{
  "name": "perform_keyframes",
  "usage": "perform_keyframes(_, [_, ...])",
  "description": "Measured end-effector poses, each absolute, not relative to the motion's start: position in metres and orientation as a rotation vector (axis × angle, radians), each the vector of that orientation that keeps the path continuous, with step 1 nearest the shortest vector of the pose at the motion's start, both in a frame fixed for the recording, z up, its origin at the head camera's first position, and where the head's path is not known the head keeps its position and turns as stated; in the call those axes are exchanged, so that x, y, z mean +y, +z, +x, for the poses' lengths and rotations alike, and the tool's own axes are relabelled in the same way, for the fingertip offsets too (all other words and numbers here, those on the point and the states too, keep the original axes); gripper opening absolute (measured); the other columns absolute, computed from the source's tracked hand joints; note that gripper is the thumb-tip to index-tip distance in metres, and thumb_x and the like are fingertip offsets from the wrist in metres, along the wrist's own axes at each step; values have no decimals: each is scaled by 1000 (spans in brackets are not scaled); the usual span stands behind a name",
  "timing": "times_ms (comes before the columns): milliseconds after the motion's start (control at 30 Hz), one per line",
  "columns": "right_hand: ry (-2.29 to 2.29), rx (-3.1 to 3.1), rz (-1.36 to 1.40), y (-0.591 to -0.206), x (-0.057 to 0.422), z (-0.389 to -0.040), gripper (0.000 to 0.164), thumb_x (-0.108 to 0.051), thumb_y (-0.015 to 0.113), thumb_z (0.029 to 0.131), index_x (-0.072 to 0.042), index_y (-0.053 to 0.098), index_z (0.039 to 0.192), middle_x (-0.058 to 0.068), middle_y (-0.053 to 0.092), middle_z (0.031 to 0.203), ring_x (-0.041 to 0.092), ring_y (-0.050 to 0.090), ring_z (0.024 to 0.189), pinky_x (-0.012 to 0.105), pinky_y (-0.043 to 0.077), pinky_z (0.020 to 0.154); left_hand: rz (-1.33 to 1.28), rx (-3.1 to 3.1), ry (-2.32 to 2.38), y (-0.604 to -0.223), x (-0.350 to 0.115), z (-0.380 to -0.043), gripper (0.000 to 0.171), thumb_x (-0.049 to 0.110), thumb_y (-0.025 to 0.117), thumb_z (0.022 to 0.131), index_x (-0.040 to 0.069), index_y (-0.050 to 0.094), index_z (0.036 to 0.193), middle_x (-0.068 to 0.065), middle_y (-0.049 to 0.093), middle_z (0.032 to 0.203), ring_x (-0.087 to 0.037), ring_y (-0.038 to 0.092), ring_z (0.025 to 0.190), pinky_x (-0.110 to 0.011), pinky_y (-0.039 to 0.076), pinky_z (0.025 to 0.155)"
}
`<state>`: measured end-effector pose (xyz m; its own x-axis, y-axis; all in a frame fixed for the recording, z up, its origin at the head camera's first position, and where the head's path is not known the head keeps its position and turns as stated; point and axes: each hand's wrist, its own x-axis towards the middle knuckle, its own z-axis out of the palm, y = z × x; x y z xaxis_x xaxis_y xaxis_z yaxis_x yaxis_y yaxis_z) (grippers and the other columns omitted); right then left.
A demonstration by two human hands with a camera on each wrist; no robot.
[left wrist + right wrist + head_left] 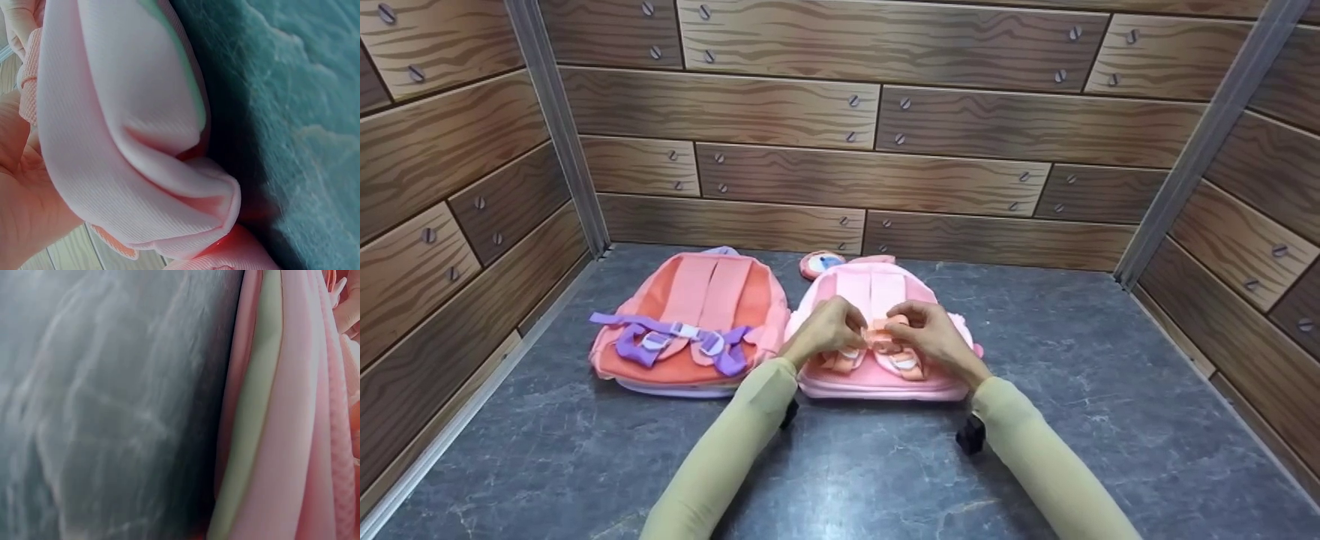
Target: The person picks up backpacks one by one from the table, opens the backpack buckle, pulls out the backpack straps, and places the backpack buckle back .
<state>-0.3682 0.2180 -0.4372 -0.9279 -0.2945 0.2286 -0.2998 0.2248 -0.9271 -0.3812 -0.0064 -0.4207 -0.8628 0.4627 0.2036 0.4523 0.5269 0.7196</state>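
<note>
Clock centred on the pink backpack, 12 toward the plank-patterned wall (780, 169). At 9 o'clock: orange backpack (709, 292), straps side up, purple strap (649, 324) across its lower part with a white buckle (687, 331). At 11: round eye-like ornament (819, 264), just beyond the bag's top. Left hand (829, 328) over the bag at 9: fingers curled, pinching the near end of the peach strap (883, 335). Pink backpack (885, 381) itself: flat on the dark marbled table (840, 465), straps side up, base toward 6. Right hand (934, 331) at 3: thumb and fingers narrowed, pinching the peach strap's opposite end.
</note>
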Motion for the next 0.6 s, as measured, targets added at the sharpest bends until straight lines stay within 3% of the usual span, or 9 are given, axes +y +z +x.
perform_keyframes(433, [1710, -2408, 466, -431, 229, -372, 22, -3, 71, 100, 14, 70, 114, 21, 75, 102, 17, 70, 85, 30, 60, 78, 758, 2729, 1265, -421, -5, -382, 21, 2, 87, 80, -1, 81, 100, -3, 72, 78, -6, 55, 57, -18, 45, 50])
perform_keyframes(600, [1645, -2433, 406, -431, 236, -373, 22, -2, 71, 100, 13, 71, 115, 22, 75, 102, 19, 71, 90, 40, 62, 84, 774, 2729, 1277, -421, -6, -381, 19, 1, 87, 80, -2, 81, 98, -3, 71, 77, -5, 55, 57, -18, 45, 51])
